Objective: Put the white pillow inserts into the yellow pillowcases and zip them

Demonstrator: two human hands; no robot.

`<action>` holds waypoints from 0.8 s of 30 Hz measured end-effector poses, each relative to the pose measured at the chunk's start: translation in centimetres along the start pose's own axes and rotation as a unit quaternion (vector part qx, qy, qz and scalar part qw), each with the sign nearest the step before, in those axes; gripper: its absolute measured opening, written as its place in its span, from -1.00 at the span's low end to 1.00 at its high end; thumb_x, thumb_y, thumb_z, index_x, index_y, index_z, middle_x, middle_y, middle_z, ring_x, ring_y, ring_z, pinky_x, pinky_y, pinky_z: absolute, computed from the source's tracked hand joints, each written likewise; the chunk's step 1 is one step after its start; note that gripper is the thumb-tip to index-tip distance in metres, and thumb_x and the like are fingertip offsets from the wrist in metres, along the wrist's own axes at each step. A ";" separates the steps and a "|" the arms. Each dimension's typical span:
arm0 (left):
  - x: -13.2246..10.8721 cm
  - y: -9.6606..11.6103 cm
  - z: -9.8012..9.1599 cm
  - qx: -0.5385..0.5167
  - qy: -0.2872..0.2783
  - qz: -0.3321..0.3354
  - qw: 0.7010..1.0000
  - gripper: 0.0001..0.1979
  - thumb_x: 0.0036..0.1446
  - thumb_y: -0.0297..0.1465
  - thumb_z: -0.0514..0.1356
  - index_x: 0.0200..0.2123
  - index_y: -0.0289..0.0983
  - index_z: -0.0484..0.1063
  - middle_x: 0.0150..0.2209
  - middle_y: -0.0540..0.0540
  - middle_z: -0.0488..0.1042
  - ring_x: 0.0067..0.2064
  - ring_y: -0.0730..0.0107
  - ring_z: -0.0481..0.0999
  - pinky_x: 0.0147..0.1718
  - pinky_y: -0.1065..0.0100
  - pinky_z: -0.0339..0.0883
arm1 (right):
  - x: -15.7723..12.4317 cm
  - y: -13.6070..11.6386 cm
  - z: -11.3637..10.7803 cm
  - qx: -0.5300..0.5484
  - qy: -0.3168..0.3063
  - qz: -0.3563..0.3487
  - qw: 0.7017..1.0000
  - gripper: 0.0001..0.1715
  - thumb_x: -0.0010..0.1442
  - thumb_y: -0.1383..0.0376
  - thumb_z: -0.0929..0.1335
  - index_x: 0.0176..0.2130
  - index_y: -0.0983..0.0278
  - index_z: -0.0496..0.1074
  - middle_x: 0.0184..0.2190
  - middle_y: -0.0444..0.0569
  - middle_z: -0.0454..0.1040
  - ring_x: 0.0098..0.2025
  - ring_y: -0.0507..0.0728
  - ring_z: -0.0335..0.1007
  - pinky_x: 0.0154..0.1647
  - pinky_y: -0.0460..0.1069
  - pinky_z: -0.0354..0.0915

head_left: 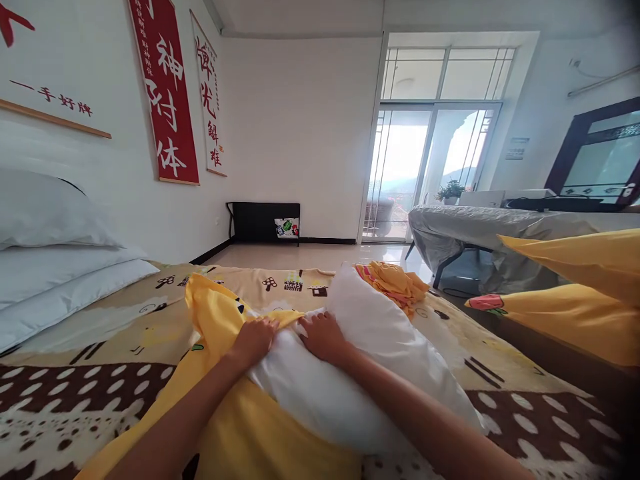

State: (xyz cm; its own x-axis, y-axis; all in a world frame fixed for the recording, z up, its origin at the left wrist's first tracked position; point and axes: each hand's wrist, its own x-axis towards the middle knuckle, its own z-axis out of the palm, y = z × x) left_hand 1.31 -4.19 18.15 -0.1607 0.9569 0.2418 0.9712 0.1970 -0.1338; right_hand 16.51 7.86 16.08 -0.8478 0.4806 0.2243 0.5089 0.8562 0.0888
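Note:
A white pillow (400, 340) lies across the bed in front of me, its left end against a yellow pillowcase (215, 313). My left hand (255, 340) is closed on the edge of the pillowcase, close to the pillow. Just to its right, my right hand (323, 333) has its fingers curled over the pillowcase's upper edge where it meets the pillow. The two hands are a short way apart. Part of the pillow's left end is covered by the yellow cloth. Fingertips of both hands are hidden in the fabric.
Under everything spreads a patterned blanket (150, 333). A crumpled yellow cloth (393, 283) sits behind the pillow. White pillows (60, 267) are stacked at the left. Yellow-covered pillows (565, 313) stand at the right, before a covered table (460, 223).

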 end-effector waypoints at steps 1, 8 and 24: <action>-0.1 -0.7 -0.2 -0.008 0.001 -0.002 1.000 -0.68 0.15 -0.58 -0.05 -0.18 -0.31 0.46 -0.20 -0.26 0.52 -0.14 0.12 0.51 -0.20 0.21 0.37 | -1.6 -0.1 -0.4 0.014 0.019 -0.020 1.000 -0.48 0.26 0.21 0.22 0.19 0.22 0.27 0.08 0.15 0.38 0.11 0.24 0.28 0.16 0.16 0.12; -3.8 -2.4 0.5 -0.078 0.052 0.016 0.995 -0.65 0.22 -0.49 -0.05 0.01 -0.27 0.39 -0.02 -0.25 0.42 0.01 0.17 0.41 0.01 0.17 0.29 | -13.8 0.5 -2.9 0.117 -0.095 -0.194 0.969 -0.15 0.07 0.31 0.33 0.30 -0.01 0.06 0.35 -0.06 0.00 0.36 0.27 -0.13 0.32 0.25 -0.11; -7.7 6.3 -1.2 -0.218 -0.035 0.191 0.956 -0.88 0.21 -0.43 -0.01 -0.36 -0.23 0.29 -0.24 -0.06 0.44 -0.19 0.28 0.42 -0.20 0.29 0.30 | -6.7 0.1 -5.0 0.014 -0.111 -0.296 0.949 -0.59 0.14 0.47 0.26 -0.03 0.21 0.42 -0.16 0.01 0.53 -0.11 0.15 0.44 0.02 0.13 0.20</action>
State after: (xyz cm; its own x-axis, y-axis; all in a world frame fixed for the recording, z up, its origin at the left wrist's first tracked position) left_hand 8.89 -10.58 16.61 0.2248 0.9558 0.1893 0.9397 -0.2640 0.2174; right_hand 22.98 3.75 19.48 -0.9959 -0.0614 -0.0665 -0.0685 0.9916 0.1094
